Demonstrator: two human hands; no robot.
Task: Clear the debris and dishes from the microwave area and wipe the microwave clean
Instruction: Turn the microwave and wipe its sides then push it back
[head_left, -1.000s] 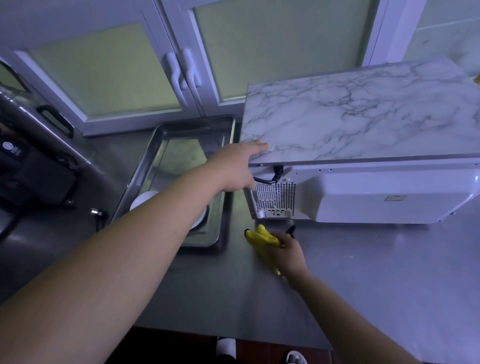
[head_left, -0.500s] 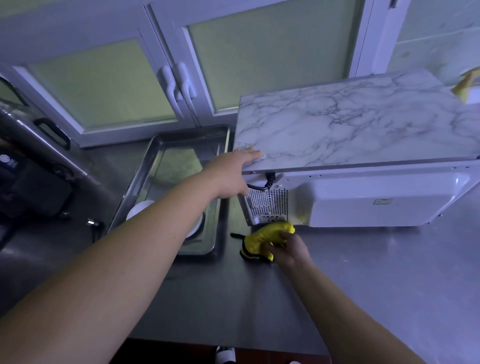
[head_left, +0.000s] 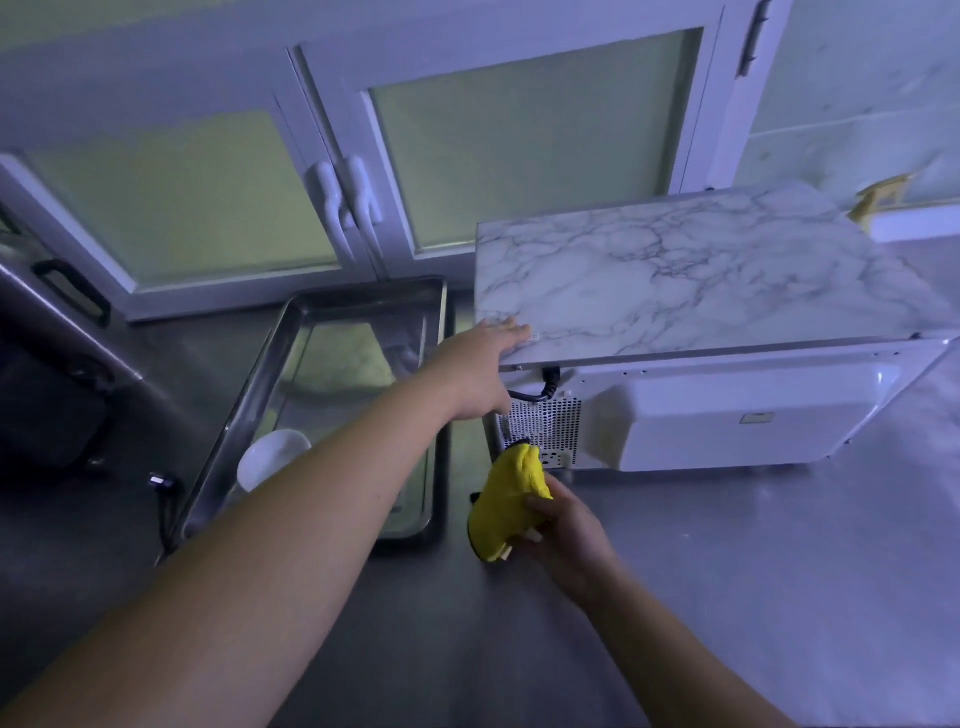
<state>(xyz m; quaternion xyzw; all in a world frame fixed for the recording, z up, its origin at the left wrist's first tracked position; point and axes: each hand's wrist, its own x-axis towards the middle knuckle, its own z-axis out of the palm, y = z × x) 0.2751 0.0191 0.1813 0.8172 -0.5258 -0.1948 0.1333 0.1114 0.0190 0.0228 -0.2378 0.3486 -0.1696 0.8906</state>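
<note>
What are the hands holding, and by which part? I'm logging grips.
The right hand grips the yellow cloth by its near side; the left hand holds nothing, resting flat on the microwave.

The microwave (head_left: 727, 410) shows only its rear panel and marbled top; its door side is hidden, and the rear label (head_left: 757, 419) is too small to read. The left forearm (head_left: 311, 519) covers the right part of the white bowl (head_left: 270, 457) in the steel tray (head_left: 358, 296). The yellow cloth (head_left: 511, 499) covers the lower left corner of the vent grille (head_left: 545, 421), and the dark appliance (head_left: 47, 405) is cut off by the left edge.
</note>
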